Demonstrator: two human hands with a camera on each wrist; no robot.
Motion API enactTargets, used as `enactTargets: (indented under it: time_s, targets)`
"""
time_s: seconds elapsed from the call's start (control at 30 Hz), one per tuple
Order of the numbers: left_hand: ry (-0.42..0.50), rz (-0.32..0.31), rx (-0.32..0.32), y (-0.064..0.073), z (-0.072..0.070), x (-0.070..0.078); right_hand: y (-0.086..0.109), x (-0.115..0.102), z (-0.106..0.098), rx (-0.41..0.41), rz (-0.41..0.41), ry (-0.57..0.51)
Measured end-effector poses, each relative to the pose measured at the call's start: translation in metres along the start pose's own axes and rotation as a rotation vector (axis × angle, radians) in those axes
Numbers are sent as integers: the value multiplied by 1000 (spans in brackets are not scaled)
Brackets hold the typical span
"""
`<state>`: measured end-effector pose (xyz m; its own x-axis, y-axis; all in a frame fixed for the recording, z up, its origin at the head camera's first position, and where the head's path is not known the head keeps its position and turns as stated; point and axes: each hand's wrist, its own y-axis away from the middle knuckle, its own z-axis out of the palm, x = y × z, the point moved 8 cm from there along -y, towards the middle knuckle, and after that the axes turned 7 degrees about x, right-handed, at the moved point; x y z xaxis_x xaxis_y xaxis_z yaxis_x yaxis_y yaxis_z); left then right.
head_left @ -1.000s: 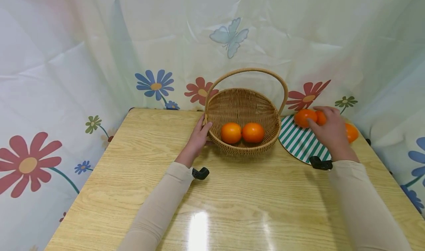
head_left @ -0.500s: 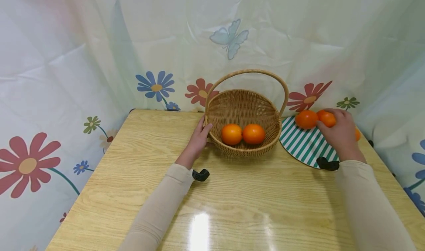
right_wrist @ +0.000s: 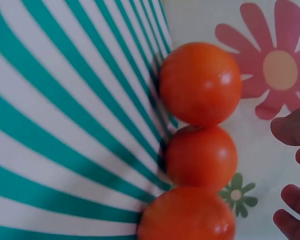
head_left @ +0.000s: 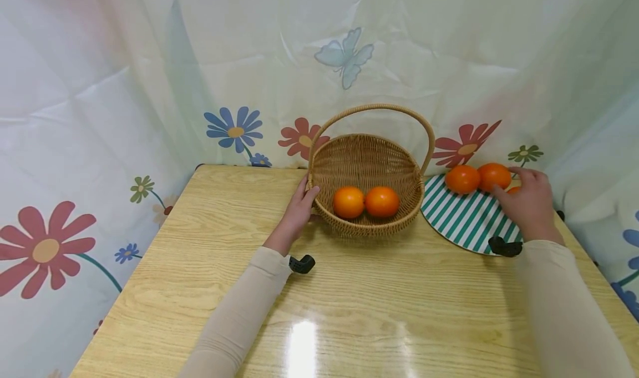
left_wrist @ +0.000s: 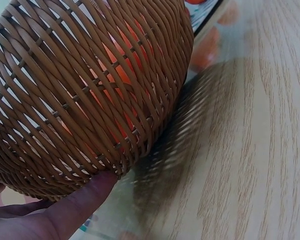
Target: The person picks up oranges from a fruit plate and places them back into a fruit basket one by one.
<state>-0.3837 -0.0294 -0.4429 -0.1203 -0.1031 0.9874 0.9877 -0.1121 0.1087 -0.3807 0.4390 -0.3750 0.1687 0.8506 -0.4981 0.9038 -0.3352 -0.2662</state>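
A wicker basket (head_left: pixel 364 159) with an arched handle stands at the back of the table, its bowl facing forward. Two smooth orange fruits (head_left: pixel 382 201) lie side by side inside it. My left hand (head_left: pixel 298 206) grips the basket's left side; in the left wrist view its thumb (left_wrist: pixel 82 200) presses on the woven wall. On the right lies a round green-and-white striped mat (head_left: pixel 456 220), bearing three more orange fruits (right_wrist: pixel 201 157) in a touching row. My right hand (head_left: pixel 531 203) hovers at the rightmost fruit, partly hiding it, with fingers spread and apart from the fruits in the right wrist view.
A light wooden table (head_left: pixel 379 300) carries everything. Behind and at both sides hangs a flower-printed curtain (head_left: pixel 249 50), close to the table's back edge. Black wrist cameras (head_left: pixel 302 263) stick out from both cuffs.
My right hand has moved rightward along the row, uncovering the middle fruit and now covering much of the rightmost one. My left hand and the basket have stayed in place.
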Motion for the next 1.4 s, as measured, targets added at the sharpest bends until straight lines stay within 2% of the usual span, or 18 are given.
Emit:
enactTargets:
  time_s: [0.23,0.63,1.0,1.4]
  targets:
    - [-5,7,12,-3,-2,-3,0,15,2,-29,42,12]
    - [-21,23,16,-2,-2,1,-10,40,8,-82,103,42]
    - [-41,33,14,-1,0,0,0,64,20,-185,166,79]
    - [-36,33,25,-2,-1,-1,-2,68,27,-164,154,62]
